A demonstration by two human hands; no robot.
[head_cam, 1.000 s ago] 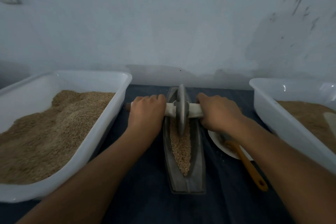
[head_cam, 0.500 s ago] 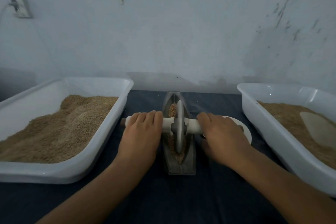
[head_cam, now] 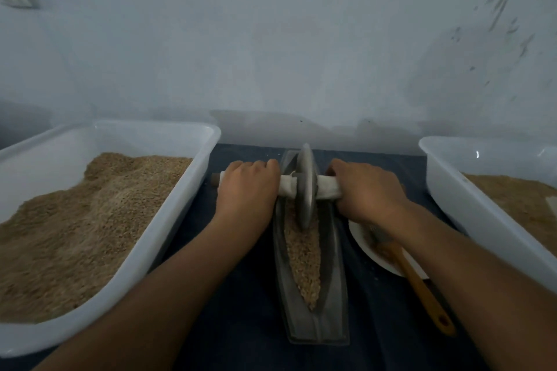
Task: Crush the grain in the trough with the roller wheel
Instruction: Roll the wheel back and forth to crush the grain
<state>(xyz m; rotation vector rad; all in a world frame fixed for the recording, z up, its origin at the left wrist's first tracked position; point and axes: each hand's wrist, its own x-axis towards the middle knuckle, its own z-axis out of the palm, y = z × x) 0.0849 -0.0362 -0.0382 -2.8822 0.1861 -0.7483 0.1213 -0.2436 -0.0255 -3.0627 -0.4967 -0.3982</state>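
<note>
A narrow grey metal trough point(head_cam: 336, 274) lies lengthwise on the dark cloth, with tan grain point(head_cam: 303, 262) heaped along its groove. The metal roller wheel point(head_cam: 306, 187) stands upright in the far part of the trough, its rim down in the grain. A white-wrapped axle runs through the wheel. My left hand point(head_cam: 247, 190) grips the axle left of the wheel. My right hand point(head_cam: 366, 191) grips the axle on the other side. The near half of the trough lies uncovered.
A large white tub point(head_cam: 168, 214) of grain stands at the left and another white tub point(head_cam: 470, 214) at the right. A white plate point(head_cam: 361, 238) with an orange-handled brush point(head_cam: 419, 283) lies under my right forearm. The wall rises just behind the trough.
Both hands have pushed the wheel from the near part of the trough back to its far part, uncovering the grain in the near half. The view has also shifted.
</note>
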